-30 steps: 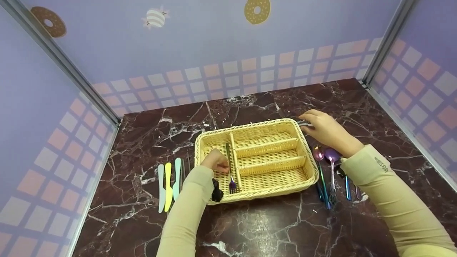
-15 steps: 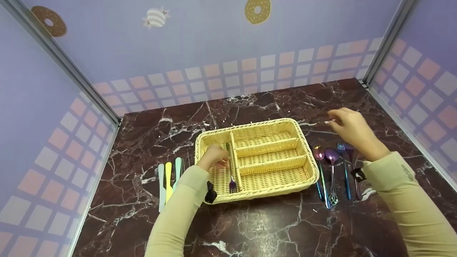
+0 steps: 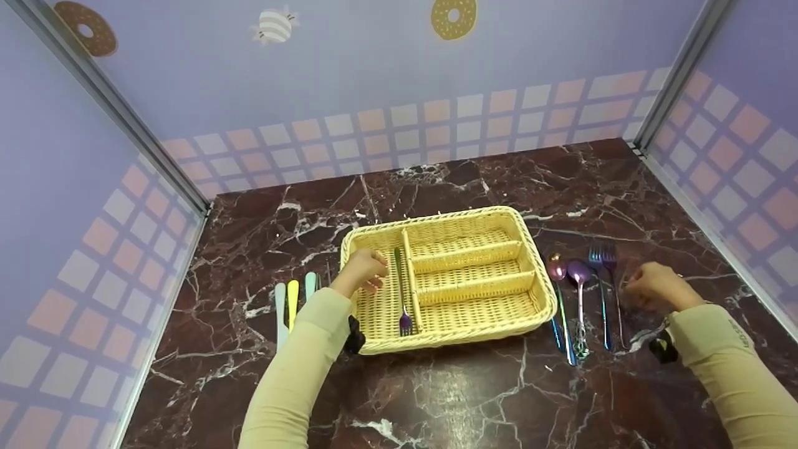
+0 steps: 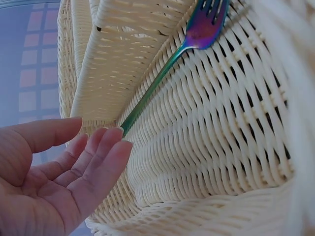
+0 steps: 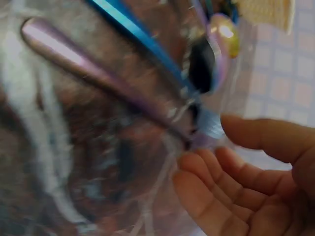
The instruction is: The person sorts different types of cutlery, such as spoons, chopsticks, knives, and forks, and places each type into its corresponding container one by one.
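Observation:
A yellow wicker cutlery basket [image 3: 483, 312] with several compartments stands mid-table. In its long left compartment lies a purple-and-green iridescent fork [image 3: 402, 290], tines toward me. My left hand [image 3: 361, 271] hovers over that compartment, fingers loosely bent and holding nothing; in the left wrist view its fingertips overlap the end of the fork's handle [image 4: 152, 88]. My right hand [image 3: 661, 285] is just right of a purple fork [image 3: 617, 305] and a blue fork [image 3: 603, 305] on the table. In the blurred right wrist view, its thumb and fingers stand apart around the fork heads' end.
Left of the basket lie a pale blue knife [image 3: 280, 305], a yellow knife [image 3: 292, 299] and a mint knife [image 3: 310, 285], partly behind my left sleeve. Right of it lie a pinkish-gold spoon [image 3: 557, 269], a purple spoon [image 3: 580, 272] and a small whisk [image 3: 581, 346]. Panels wall the table.
My right hand has moved from the basket's right rim out to the right and down beside the forks, uncovering them. My left hand has drawn slightly left and up, away from the fork in the basket.

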A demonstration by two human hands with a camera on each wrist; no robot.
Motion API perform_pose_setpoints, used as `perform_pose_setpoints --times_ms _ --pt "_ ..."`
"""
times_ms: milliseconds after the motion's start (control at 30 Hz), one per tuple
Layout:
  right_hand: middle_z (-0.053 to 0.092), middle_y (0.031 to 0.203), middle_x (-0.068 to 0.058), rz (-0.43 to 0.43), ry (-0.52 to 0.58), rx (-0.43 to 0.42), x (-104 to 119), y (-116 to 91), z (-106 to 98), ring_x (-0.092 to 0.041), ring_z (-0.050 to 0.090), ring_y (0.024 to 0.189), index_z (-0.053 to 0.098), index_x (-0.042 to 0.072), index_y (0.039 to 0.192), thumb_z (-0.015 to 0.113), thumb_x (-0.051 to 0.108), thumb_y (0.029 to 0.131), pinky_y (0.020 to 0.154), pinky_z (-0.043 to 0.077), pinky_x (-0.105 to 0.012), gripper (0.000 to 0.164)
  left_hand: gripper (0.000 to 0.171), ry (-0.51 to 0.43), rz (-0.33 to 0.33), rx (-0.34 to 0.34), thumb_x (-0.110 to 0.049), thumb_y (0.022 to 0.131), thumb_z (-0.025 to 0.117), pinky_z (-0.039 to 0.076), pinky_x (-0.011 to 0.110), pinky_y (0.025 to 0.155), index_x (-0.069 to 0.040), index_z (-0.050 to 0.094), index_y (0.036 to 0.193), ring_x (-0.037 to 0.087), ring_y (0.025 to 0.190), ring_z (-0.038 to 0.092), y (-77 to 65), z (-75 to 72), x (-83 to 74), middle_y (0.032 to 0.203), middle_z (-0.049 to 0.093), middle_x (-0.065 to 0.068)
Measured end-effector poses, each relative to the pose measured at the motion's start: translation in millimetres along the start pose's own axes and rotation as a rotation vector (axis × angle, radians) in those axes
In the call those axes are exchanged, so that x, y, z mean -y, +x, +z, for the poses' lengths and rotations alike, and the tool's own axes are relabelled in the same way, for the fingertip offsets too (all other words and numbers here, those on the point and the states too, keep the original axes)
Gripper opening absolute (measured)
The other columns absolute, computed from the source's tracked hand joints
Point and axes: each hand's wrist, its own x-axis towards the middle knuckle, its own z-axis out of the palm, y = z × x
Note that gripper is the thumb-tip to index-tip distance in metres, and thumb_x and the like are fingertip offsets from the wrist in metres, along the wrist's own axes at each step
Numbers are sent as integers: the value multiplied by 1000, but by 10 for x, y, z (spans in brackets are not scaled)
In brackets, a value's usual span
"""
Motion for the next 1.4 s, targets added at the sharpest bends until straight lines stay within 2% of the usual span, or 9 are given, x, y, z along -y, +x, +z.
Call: perform_pose_setpoints --times_ms 67,167,333,567,833,967,1067,1267,1400 --pt "56 54 0 82 106 107 -72 17 33 -12 57 51 62 -1 69 60 7 75 51 50 -26 11 32 19 2 -5 -1 83 54 52 31 56 6 54 115 17 58 56 2 0 5 88 56 10" --pt "57 57 -1 155 181 218 -145 46 77 -13 58 53 61 -5 72 62 9 80 55 53 -29 15 31 45 11 -11 -2 84 56 53 32 57 5 55 114 18 60 57 5 6 15 93 58 11" --pt "60 59 -5 193 161 289 -207 81 133 -15 61 55 58 -8 73 60 11 84 60 55 -32 22 29 51 26 -15 -3 84 56 53 31 55 4 56 112 17 59 57 25 16 63 101 59 15" --pt "58 53 -4 226 143 288 -137 79 270 -13 58 50 58 -6 67 58 5 80 54 54 -29 17 26 54 41 -34 -1 81 56 55 34 57 4 58 106 22 63 61 57 24 113 94 60 14" --pt "57 53 -2 232 289 369 -184 135 218 -11 58 49 58 0 64 59 7 74 54 54 -28 12 25 68 44 -45 0 80 56 54 32 56 4 58 104 19 59 59 39 42 91 95 60 15" --pt "57 52 -1 255 306 392 -194 143 203 -9 57 48 59 2 62 58 7 74 51 52 -23 13 26 67 46 -25 -3 83 56 55 36 63 3 56 108 21 64 60 28 24 89 102 59 16" --pt "56 52 0 269 310 375 -167 132 216 -8 55 48 59 2 62 56 6 76 50 50 -21 14 29 78 50 -16 -5 84 56 55 41 68 3 55 112 23 67 61 21 2 91 104 59 17" --pt "56 51 0 256 333 332 -193 159 206 -8 55 46 58 0 65 54 1 78 49 49 -19 13 33 102 73 -16 -4 83 55 56 40 67 5 55 116 21 65 62 14 -27 104 105 61 19" --pt "56 52 1 213 336 282 -204 180 157 -7 55 47 58 1 67 55 1 78 50 49 -20 11 33 100 73 -6 -3 84 54 55 39 68 5 55 116 23 65 63 12 -40 105 107 60 20"
